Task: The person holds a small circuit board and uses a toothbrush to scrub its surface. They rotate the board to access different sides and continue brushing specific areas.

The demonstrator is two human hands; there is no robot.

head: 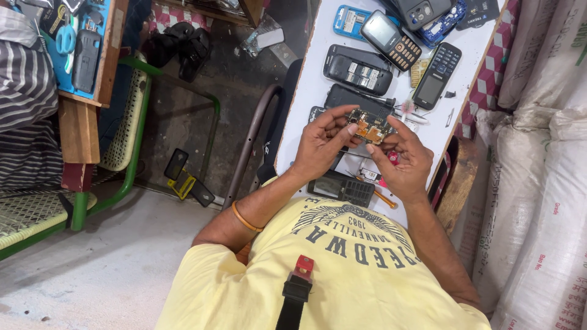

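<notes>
Both of my hands hold a small phone circuit board (pixel 370 125) above a white worktable (pixel 318 73). My left hand (pixel 322 142) pinches the board's left end with thumb and fingers. My right hand (pixel 400 157) grips its right end. Just beyond the board, a black phone body (pixel 358 98) lies open on the table. Under my wrists lies another black phone part (pixel 342 189).
Several keypad phones and opened phone shells lie on the far part of the table, among them a black keypad phone (pixel 436 74). An orange-handled tool (pixel 384 198) lies near my right wrist. White sacks (pixel 538 183) stand at the right. A green chair (pixel 122 134) stands at left.
</notes>
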